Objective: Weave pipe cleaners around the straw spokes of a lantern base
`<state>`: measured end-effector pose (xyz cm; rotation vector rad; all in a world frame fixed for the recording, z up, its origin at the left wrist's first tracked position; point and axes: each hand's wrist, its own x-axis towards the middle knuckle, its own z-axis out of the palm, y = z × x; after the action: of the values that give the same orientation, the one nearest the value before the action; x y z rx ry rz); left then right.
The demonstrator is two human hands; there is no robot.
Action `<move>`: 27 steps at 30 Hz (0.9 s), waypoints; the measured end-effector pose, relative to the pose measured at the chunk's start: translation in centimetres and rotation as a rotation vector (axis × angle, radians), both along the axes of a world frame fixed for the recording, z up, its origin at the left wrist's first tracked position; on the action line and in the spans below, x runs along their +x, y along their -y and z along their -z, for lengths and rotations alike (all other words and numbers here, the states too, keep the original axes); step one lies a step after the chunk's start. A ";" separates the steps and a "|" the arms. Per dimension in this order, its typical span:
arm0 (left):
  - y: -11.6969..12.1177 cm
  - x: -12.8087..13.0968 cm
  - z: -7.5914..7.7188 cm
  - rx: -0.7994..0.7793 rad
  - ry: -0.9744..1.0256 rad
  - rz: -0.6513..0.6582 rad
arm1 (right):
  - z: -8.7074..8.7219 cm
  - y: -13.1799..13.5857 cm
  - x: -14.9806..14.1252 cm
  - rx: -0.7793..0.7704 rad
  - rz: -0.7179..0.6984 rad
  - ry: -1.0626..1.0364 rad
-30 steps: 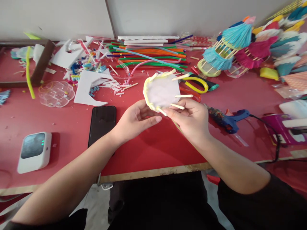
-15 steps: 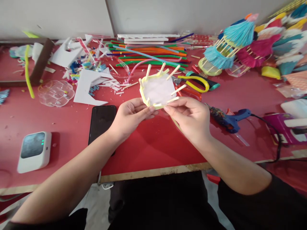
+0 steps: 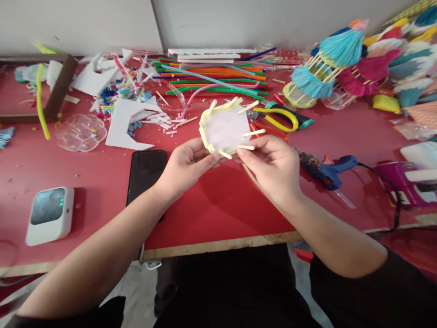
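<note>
I watched through a head camera facing forward and steeply down, within arm's reach of the yellow-rimmed white piece just above mid-frame. The red table spread below, the wall rose farther off along the top.

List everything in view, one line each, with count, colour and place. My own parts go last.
Stick-edged piece: one, white and yellow, in both hands
Phone: one, black, beside left hand
Device with screen: one, white, far left
Flower-shaped tray: one, clear, left
Frame: one, brown, back left
Cut sheets: several, white, back left
Fuzzy stems: many, mixed colours, back centre
Looped handle: one, yellow, beyond right hand
Glue gun: one, blue, right
Box: one, purple, far right
Tiered models: several, blue and magenta among them, back right
Small scraps: uncountable, mixed, back left
Table: one, red, underneath
Hands: two, bare, centre; left, right
Sleeves: two, black, bottom corners
</note>
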<state>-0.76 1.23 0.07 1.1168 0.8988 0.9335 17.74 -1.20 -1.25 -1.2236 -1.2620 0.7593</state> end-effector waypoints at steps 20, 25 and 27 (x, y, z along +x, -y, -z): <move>0.1 0.1 0.2 -0.010 0.043 -0.097 | -0.4 0.8 0.1 0.178 -0.061 0.317; 0.3 0.1 0.1 -0.038 0.060 -0.078 | -0.8 0.6 0.5 0.299 -0.045 0.550; 0.3 0.2 0.0 -0.043 0.057 -0.075 | -0.9 0.5 0.7 0.328 -0.054 0.592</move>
<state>-0.54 0.89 0.08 1.0212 0.9148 0.9981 18.42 -1.70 -0.35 -1.1803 -1.8227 0.2029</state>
